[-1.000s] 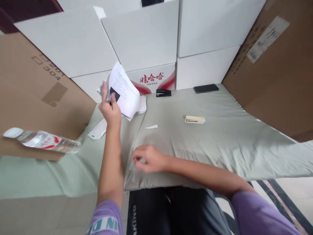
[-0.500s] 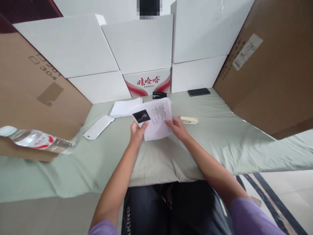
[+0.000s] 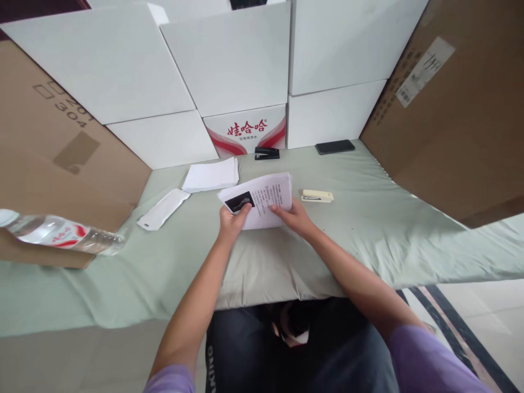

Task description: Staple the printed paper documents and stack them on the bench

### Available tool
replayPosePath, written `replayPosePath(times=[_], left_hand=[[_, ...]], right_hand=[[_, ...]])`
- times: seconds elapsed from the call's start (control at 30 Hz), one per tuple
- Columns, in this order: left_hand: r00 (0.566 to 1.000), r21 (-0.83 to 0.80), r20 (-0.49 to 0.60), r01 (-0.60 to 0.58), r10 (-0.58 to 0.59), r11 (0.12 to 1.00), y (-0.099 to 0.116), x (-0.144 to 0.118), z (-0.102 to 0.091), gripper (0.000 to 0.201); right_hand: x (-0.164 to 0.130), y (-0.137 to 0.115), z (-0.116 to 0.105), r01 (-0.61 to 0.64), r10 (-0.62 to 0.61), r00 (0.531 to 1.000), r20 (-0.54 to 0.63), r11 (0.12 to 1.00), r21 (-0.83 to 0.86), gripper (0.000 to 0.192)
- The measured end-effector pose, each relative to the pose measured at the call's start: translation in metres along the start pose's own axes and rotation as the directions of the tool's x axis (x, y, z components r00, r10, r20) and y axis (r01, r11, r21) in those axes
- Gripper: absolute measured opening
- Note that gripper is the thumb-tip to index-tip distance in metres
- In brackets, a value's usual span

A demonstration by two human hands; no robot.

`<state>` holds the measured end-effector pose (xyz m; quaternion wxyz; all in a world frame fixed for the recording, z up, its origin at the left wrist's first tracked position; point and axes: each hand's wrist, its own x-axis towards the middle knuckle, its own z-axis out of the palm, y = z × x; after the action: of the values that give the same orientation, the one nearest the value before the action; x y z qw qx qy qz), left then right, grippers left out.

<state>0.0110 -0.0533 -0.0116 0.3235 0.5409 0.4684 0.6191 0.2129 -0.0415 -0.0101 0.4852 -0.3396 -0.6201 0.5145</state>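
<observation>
Both hands hold a stack of printed paper sheets (image 3: 264,188) above the cloth, tilted toward me. The top sheet carries text and a dark picture on its left side. My left hand (image 3: 233,221) grips the lower left edge, thumb over the dark picture. On the right edge my right hand (image 3: 295,215) is closed, its thumb lying across the page. A cream stapler (image 3: 317,195) lies just right of my right hand. Behind the sheets rests a black stapler (image 3: 267,153). Another pile of white paper (image 3: 210,174) lies at the back left.
A white pouch (image 3: 162,209) lies on the green cloth (image 3: 360,218) at left. A water bottle (image 3: 61,232) lies on its side at far left. Brown cartons (image 3: 458,125) flank both sides, white boxes (image 3: 229,60) wall the back. A black phone (image 3: 334,147) lies at back right.
The stack has tipped and shifted slightly down at its top edge, uncovering the black stapler. My right thumb has slid inward over the page. The view has tilted slightly downward.
</observation>
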Motion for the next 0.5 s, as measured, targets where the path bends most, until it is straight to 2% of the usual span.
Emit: replayPosePath(times=[0.13, 0.27, 0.37, 0.5], left_hand=[[1.0, -0.056, -0.03, 0.0, -0.002, 0.998, -0.001, -0.002, 0.005, 0.037], [0.989, -0.178, -0.023, 0.139, -0.145, 0.974, -0.001, 0.0, 0.003, 0.039], [0.95, -0.265, 0.109, 0.311, -0.292, 0.913, 0.007, 0.004, -0.008, 0.043], [0.865, -0.22, 0.298, 0.474, -0.404, 0.852, 0.013, 0.008, -0.021, 0.053]], right_hand=[[0.002, -0.003, -0.002, -0.001, 0.001, 1.0, 0.01, 1.0, 0.006, 0.046], [0.003, -0.005, -0.005, -0.036, 0.036, 0.999, -0.005, 0.998, 0.059, 0.046], [0.004, -0.01, -0.009, -0.129, 0.127, 0.992, 0.022, 0.982, 0.137, 0.047], [0.004, -0.021, -0.015, -0.286, 0.27, 0.958, 0.1, 0.933, 0.22, 0.049]])
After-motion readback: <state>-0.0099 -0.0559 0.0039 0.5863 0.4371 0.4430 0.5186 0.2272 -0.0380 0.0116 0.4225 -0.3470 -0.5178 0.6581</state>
